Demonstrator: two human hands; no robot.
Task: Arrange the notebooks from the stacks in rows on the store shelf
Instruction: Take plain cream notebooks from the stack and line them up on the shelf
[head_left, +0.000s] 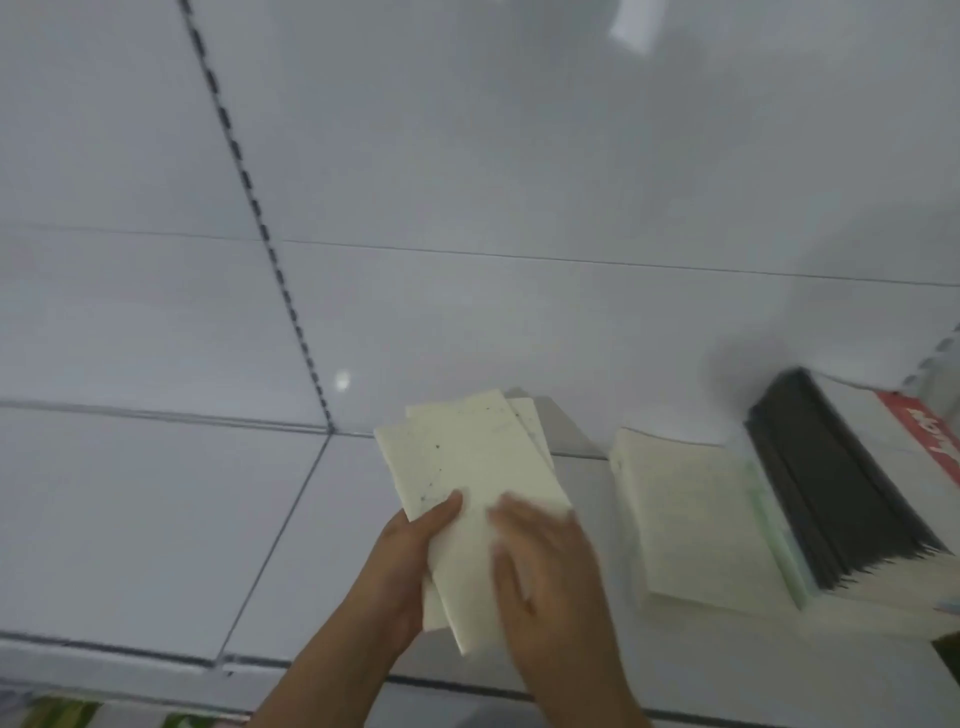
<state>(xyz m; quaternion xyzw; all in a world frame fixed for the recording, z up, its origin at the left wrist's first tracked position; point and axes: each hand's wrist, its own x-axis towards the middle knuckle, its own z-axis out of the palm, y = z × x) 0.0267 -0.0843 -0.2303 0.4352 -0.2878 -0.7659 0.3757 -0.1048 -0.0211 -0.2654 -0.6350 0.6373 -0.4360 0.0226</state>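
White shelf (130, 519) boards fill most of the head view, with a white back wall (467, 156) behind them and a dark slotted strip (260, 223) running down the wall to the shelf's back edge.

Over the middle of the shelf, near its front edge, a person holds a small bunch of cream notebooks (467, 467) — a few of them, fanned a little so their far corners do not line up. The left hand (400, 566) grips the bunch from the left side, with the thumb curled over the top cover and the fingers hidden under it. The right hand (545, 561) lies on top of the near end of the bunch; it is blurry, so it is hard to tell if its fingers are flat or curled.

Toward the right end of the shelf lies a cream stack (691, 519) of notebooks. Just beside it, further right, sits a dark stack (831, 483) — its grey edges are fanned out.
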